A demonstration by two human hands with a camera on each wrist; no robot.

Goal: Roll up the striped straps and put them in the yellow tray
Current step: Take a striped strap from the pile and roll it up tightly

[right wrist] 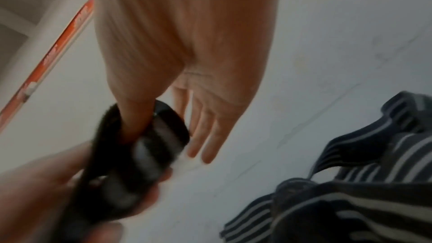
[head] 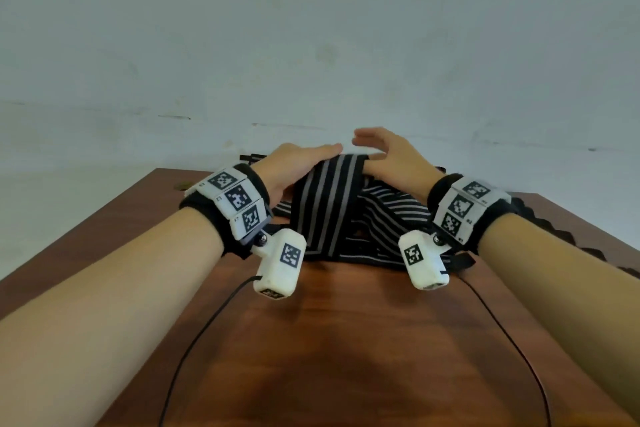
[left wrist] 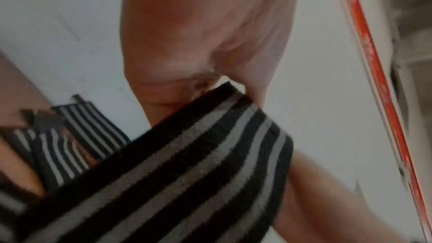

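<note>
I hold a wide black-and-grey striped strap [head: 329, 198] lifted above the table between both hands. My left hand [head: 304, 159] lies over its top edge. In the right wrist view the left hand [right wrist: 46, 182] has fingers curled round the strap's rolled end [right wrist: 145, 151]. My right hand [head: 381, 152] has its thumb tucked against the strap, and its fingers [right wrist: 205, 136] stretch straight out beyond it. The strap [left wrist: 187, 173] crosses below my left palm [left wrist: 198, 34]. More striped straps [head: 394, 215] lie in a loose pile under my hands. No yellow tray is in view.
The brown wooden table [head: 346, 340] runs toward me, with a pale wall behind it. A dark zigzag-edged strap [head: 554, 229] trails along the table's right edge. Two black cables [head: 194, 333] lie across the near tabletop. An orange strip [left wrist: 374, 62] runs along the wall.
</note>
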